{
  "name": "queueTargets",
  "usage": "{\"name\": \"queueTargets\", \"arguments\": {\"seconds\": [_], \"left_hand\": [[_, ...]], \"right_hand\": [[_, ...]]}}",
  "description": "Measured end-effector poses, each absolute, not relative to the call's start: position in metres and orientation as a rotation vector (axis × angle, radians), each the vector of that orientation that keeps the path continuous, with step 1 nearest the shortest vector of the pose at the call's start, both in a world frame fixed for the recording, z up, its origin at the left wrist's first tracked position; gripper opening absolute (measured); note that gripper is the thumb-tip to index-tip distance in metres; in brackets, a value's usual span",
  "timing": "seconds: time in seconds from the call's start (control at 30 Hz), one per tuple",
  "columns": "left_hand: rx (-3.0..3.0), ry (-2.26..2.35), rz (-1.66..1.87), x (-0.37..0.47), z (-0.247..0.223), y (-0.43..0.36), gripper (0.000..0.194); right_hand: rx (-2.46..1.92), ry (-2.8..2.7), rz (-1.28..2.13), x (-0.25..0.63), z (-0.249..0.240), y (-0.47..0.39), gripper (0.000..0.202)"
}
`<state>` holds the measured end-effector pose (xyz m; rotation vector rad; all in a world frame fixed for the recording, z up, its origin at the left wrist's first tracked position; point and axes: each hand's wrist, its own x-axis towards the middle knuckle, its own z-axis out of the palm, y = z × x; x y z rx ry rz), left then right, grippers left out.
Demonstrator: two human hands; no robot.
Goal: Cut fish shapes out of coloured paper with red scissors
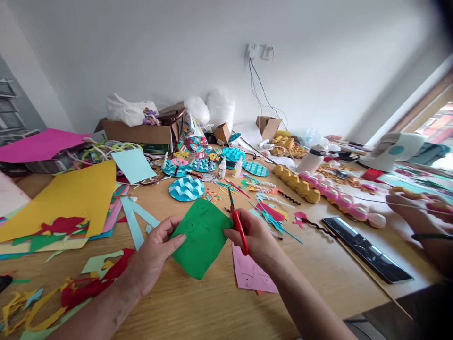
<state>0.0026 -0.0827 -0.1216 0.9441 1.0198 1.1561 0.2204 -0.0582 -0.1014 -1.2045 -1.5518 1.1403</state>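
Observation:
A green sheet of paper (200, 238) with faint drawn lines is held up over the wooden table. My left hand (161, 250) pinches its left edge between thumb and fingers. My right hand (253, 236) holds red-handled scissors (240, 231), blades pointing up and away, and its thumb and fingertip touch the sheet's right corner. The blades stand beside the paper, not on it. Under my right wrist lies a pink sheet (249, 271) with drawn shapes, partly hidden by my arm.
Yellow card (74, 193), a pale blue sheet (133, 165) and coloured scraps lie left. Blue wavy discs (186, 188) and glue bottles (222, 168) stand behind. A black phone-like slab (366, 248), egg-carton strips (295, 183) and another person's hand (410, 212) are right.

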Motion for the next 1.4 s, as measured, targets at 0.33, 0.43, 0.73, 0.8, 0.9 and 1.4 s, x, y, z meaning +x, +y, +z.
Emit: {"name": "queueTargets", "arguments": {"seconds": [0.33,0.43,0.73,0.8,0.9,1.4], "left_hand": [[0.896,0.95,1.254,0.004,-0.133,-0.076,0.028],[0.952,1.009,1.233,0.004,-0.133,-0.076,0.029],[1.119,1.155,1.18,0.005,-0.134,-0.074,0.012],[1.149,1.148,1.161,0.004,-0.134,-0.074,0.011],[1.193,1.111,1.128,0.0,-0.137,-0.075,0.014],[1.2,1.172,1.231,0.004,-0.138,-0.079,0.012]], "right_hand": [[-1.099,-1.466,1.125,0.207,-0.089,-0.026,0.024],[-1.07,-1.437,1.098,0.204,-0.097,-0.024,0.026],[-1.079,-1.373,1.097,0.209,-0.117,-0.02,0.028],[-1.085,-1.372,1.105,0.212,-0.118,-0.019,0.027],[-1.083,-1.376,1.116,0.215,-0.118,-0.017,0.027],[-0.933,-1.411,1.2,0.214,-0.106,-0.03,0.024]]}}
